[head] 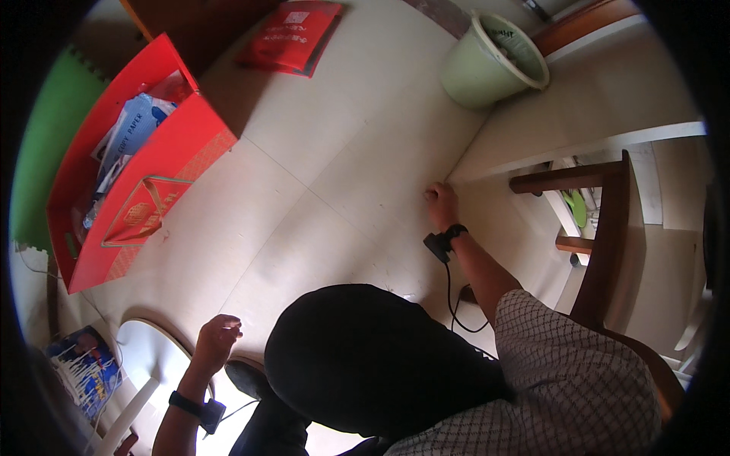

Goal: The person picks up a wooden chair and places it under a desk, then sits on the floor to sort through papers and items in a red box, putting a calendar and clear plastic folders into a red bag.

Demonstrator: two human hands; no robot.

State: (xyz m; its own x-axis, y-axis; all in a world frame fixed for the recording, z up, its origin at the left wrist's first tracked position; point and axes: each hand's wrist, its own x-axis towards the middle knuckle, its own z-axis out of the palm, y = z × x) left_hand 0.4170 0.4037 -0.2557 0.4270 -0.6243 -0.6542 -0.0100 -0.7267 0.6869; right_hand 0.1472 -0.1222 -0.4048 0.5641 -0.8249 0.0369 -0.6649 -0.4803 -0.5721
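My left hand (218,342) is at the lower left above the tiled floor, its fingers bent and nothing seen in it. A strap with a small dark device sits on that wrist. My right hand (442,200) is right of centre over the floor, fingers curled; whether something small is inside them cannot be told. That wrist also bears a strapped black device (438,247) with a cable. A black-clad knee (365,353) fills the lower middle between both arms. Neither hand touches the red box (194,128) at the left, which holds a blue copy-paper wrapper (134,128) and plastic.
A red packet (296,37) lies on the floor at the top. A pale green bin (473,74) with a liner stands upper right. A wooden chair (613,239) is at the right, a round white base (145,347) and a blue printed package (85,365) at the lower left.
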